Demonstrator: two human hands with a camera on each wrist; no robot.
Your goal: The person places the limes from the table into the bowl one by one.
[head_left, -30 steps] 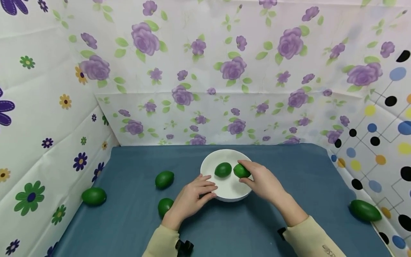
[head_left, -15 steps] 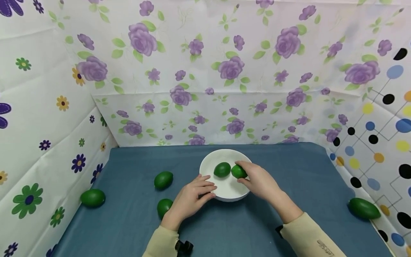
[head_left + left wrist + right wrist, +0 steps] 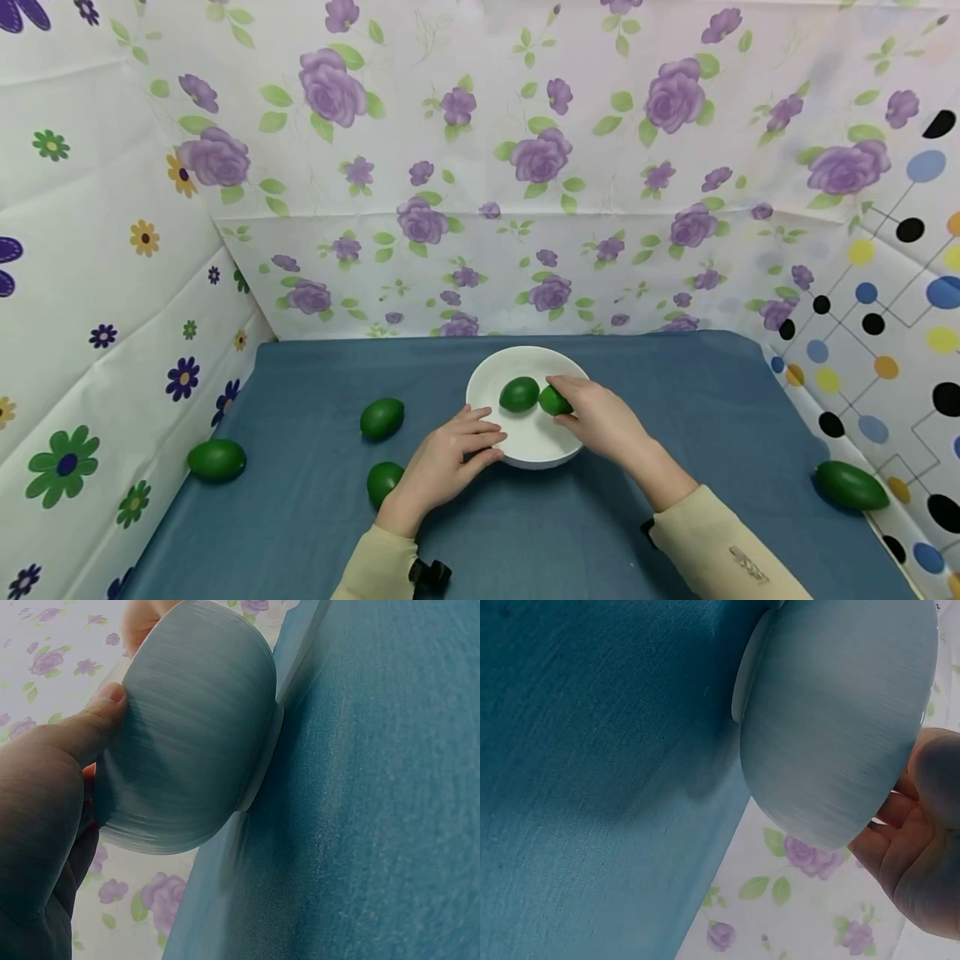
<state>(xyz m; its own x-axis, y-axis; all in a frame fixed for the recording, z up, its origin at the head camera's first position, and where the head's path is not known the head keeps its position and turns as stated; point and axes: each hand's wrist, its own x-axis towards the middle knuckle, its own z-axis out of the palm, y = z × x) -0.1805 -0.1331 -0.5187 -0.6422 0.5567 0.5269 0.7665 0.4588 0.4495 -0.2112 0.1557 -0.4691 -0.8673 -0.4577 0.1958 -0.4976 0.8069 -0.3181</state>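
Pinching a green fruit [image 3: 553,402] between thumb and fingers, the right hand [image 3: 603,423] partly covers it above a white bowl [image 3: 532,440], head view; whether the fruit touches the bowl is hard to tell. Left of that hand, a second fruit [image 3: 519,394] lies inside. The left hand [image 3: 447,462], fingers loosely spread, touches the near rim and partly hides a third fruit [image 3: 382,482] on the blue surface [image 3: 300,533]. Left wrist view: the thumb meets the bowl's outside, other fingers shadowed. Right wrist view: the bowl wall conceals the right fingertips, the hand cut off at the edge.
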